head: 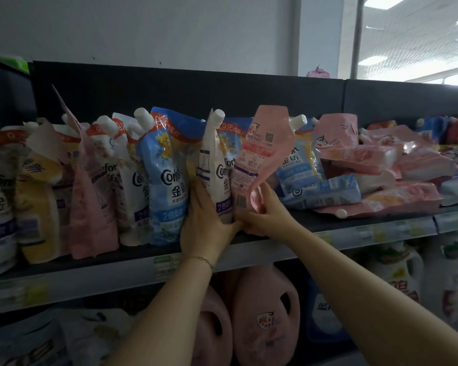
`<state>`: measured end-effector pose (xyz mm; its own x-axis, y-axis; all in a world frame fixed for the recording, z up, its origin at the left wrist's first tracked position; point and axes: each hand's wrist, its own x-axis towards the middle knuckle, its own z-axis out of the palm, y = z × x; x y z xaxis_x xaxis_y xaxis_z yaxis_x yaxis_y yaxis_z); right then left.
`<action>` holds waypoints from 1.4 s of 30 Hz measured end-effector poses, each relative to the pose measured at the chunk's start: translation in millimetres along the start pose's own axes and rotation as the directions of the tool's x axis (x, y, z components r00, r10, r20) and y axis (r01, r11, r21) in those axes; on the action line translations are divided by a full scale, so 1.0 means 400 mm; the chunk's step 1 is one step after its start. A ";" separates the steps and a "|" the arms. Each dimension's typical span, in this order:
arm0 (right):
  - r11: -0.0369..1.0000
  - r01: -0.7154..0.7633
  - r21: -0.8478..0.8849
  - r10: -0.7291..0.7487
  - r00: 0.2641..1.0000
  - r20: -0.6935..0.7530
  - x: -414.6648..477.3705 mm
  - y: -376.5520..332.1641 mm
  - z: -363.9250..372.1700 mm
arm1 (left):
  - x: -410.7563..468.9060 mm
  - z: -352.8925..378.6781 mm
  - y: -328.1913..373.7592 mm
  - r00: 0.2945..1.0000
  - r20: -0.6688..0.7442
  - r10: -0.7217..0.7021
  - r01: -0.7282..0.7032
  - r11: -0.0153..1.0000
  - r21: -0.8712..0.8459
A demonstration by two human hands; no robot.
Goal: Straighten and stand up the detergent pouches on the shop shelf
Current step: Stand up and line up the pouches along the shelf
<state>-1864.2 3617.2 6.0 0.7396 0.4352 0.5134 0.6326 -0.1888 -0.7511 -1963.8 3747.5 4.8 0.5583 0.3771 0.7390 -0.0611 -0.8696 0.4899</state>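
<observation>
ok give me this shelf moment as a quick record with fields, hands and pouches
left hand: straight fingers against the side of the white pouch, steadying it upright
right hand: pinches the lower corner of the pink pouch, which stands upright with its bottom curled
standing row: pouches left of the hands, upright or leaning
lying pile: pink and blue pouches flat, right of the hands
shelf: dark, price rail in front
below: pink jugs
</observation>
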 end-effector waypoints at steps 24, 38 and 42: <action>0.893 -0.319 -0.317 0.115 0.844 -0.525 -0.026 -0.075 0.024 | -0.032 0.012 -0.015 0.937 -0.182 0.297 -0.283 0.954 0.100; 0.971 -0.170 0.169 0.206 0.951 -0.229 0.014 -0.093 -0.107 | -0.031 0.029 0.010 0.780 -0.167 0.603 -0.454 0.728 0.513; 0.935 -0.174 0.309 0.203 0.977 -0.063 0.028 -0.070 -0.168 | -0.040 0.035 0.028 0.823 -0.154 0.547 -0.401 0.751 0.525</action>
<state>-1858.1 3568.2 60.5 0.8654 0.3316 0.3757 0.3918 0.0198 -0.9198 -1961.9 3727.4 -8.0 0.2984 -0.1169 0.9472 0.1641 -0.9714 -0.1715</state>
